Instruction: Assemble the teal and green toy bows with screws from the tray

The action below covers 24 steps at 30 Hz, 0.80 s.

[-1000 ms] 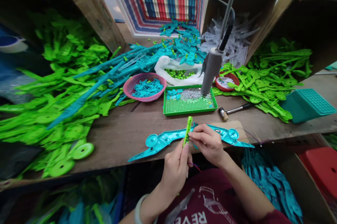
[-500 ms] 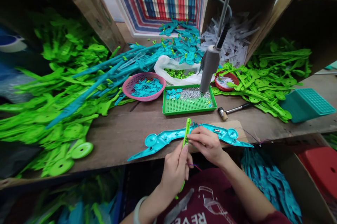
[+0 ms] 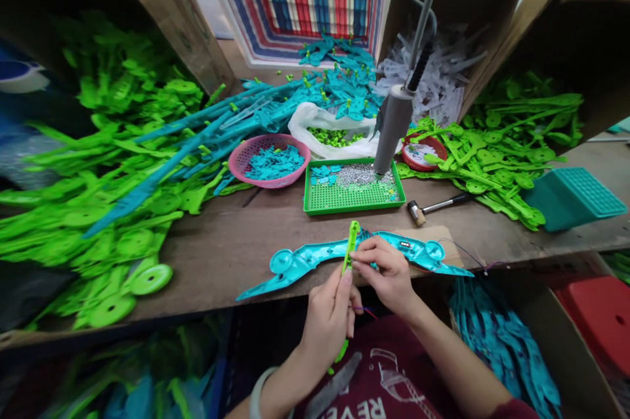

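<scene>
My left hand (image 3: 327, 314) is closed around a long, narrow bright-green plastic part (image 3: 353, 238), held tilted upward over the table's front edge. Its lower end shows below my wrist, against the maroon shirt. My right hand (image 3: 388, 274) is closed in a pinch at the side of this part, and whatever lies between the fingertips is too small to make out. A thin red and purple wire (image 3: 367, 312) hangs beside my left fingers. Behind both hands lies a long turquoise plastic shell (image 3: 310, 258), its hollow side up, with wires and a small black component (image 3: 404, 245).
A green tray (image 3: 354, 207) holds small metal pieces beneath a hanging electric screwdriver (image 3: 394, 123). Nearby are a pink basket (image 3: 270, 179), a white bag (image 3: 302, 120), a red basket (image 3: 426, 167) and a hammer (image 3: 438, 205). Green parts (image 3: 98, 209) pile up at left.
</scene>
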Tool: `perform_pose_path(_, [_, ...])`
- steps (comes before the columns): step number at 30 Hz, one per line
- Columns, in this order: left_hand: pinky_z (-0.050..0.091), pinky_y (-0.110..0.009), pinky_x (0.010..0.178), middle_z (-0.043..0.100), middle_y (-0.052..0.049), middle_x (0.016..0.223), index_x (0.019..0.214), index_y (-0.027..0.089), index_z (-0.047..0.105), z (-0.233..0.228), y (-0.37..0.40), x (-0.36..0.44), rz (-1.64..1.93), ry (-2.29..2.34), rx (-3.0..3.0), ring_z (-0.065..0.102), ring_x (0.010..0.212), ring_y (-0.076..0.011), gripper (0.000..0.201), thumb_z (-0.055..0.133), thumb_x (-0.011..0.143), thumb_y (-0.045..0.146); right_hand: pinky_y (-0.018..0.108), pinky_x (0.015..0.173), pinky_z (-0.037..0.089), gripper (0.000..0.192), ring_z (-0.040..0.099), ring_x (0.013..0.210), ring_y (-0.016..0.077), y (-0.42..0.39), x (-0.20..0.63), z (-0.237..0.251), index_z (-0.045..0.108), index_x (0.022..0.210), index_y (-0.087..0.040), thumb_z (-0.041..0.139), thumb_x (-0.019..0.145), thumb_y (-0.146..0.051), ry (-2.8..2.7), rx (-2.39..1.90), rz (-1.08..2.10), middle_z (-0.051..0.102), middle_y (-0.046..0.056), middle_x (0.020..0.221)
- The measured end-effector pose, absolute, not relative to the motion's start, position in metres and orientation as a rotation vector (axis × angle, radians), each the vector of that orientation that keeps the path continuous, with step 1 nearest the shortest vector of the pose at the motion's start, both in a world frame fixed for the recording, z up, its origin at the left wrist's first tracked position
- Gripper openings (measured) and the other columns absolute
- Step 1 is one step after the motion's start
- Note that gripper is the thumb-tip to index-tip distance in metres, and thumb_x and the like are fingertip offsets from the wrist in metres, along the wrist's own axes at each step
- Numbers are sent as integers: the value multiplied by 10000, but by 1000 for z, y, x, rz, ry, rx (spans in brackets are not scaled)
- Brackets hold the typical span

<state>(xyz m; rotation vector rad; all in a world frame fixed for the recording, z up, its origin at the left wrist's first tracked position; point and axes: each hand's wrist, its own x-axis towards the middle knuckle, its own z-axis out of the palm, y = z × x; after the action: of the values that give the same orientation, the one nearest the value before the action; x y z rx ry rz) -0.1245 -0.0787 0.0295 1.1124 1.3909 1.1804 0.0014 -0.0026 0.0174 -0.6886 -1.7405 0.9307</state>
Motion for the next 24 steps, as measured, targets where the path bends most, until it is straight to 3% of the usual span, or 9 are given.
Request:
perform_pose_path(4, [265, -154, 293, 554, 56, 525, 740, 192, 513, 30, -79, -122, 1163, 1351, 1114, 427, 264, -49, 498, 402, 997, 604, 241, 642, 535, 78, 627, 767, 137, -5, -1, 17, 718, 855, -231, 763, 852, -295, -1471, -725, 1226, 640, 15, 861])
perform_pose_path(7, [267, -154, 293, 542, 55, 526, 731, 190, 516, 31, -80, -123, 1183, 1330, 1130, 426, 264, -47, 499, 402, 1006, 590, 215, 617, 533, 266, 590, 700, 111, -6, -3, 15, 682, 964, -249, 842, 769, -332, -1259, -747, 1428, 650, -3, 893])
perform_pose_path(10, [264, -150, 293, 543, 54, 532, 746, 189, 517, 32, -82, -124, 1186, 1303, 1142, 431, 268, -45, 492, 395, 1017, 581, 255, 720, 570, 377, 632, 767, 136, -6, -2, 17, 700, 1052, -247, 859, 747, -403, -1211, -773, 1614, 704, 22, 954])
perform_pose_path(14, [259, -149, 288, 535, 57, 520, 750, 192, 508, 31, -84, -125, 1168, 1267, 1141, 423, 267, -43, 491, 384, 1027, 579, 320, 833, 569, 306, 673, 823, 177, -7, -2, 23, 750, 933, -211, 801, 794, -479, -1229, -733, 1835, 734, 41, 889])
perform_pose_path(20, [262, -176, 283, 529, 62, 527, 828, 189, 549, 24, -84, -123, 1167, 1274, 1130, 400, 264, -53, 473, 353, 1037, 565, 265, 796, 511, 241, 633, 800, 148, -8, -5, 22, 756, 817, -206, 787, 813, -445, -1203, -734, 1822, 694, 15, 819])
perform_pose_path(22, [345, -192, 337, 563, 47, 566, 880, 185, 580, 27, -80, -129, 1157, 1287, 1205, 455, 312, -70, 452, 328, 1052, 518, 264, 758, 489, 251, 609, 779, 147, 0, -2, 27, 743, 785, -200, 796, 798, -445, -1232, -745, 1820, 671, 10, 775])
perform_pose_path(24, [517, -233, 557, 648, -8, 708, 891, 186, 613, 34, -73, -140, 1121, 1296, 1389, 632, 551, -120, 391, 366, 1052, 442, 268, 706, 466, 276, 576, 722, 139, 16, 2, 40, 719, 763, -191, 806, 772, -453, -1294, -753, 1837, 647, 3, 741])
